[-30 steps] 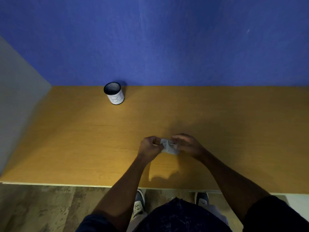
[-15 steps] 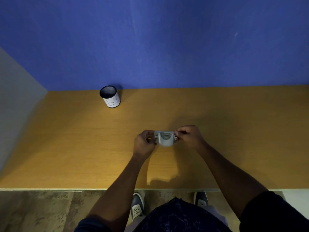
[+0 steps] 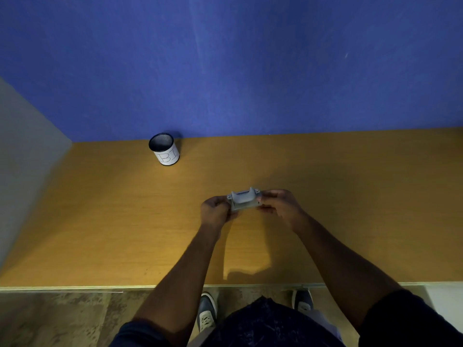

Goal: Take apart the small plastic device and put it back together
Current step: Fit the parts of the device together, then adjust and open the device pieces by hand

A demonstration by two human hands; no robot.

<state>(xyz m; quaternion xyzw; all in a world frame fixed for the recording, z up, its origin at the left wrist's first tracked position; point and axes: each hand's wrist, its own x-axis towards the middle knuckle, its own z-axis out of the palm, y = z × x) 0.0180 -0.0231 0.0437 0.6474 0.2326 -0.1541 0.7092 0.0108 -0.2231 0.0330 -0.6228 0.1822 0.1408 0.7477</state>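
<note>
Seen from above, looking down over a wide orange-brown wooden table (image 3: 100,234) set against a blue wall (image 3: 225,58). Near the back left of the table, well apart from the hands, a round mesh pen cup (image 3: 164,149) with a white label, upright.

Toward the middle of the table, held up above the surface between two bare forearms: a small grey plastic device (image 3: 243,199), in one piece as far as can be told, with a raised hump on top and small corner tabs.

Left hand (image 3: 215,212) curled closed on the device's left end, fingers wrapped underneath. Right hand (image 3: 280,205) pinching the right end, fingertips (image 3: 266,195) touching the edge.

Probably the start of disassembly, or a check of the casing for a seam. Likely needed next: a firm hold on the base with one hand and a pull or pry on the upper shell with the other. Catch or screw type too small to tell.
</note>
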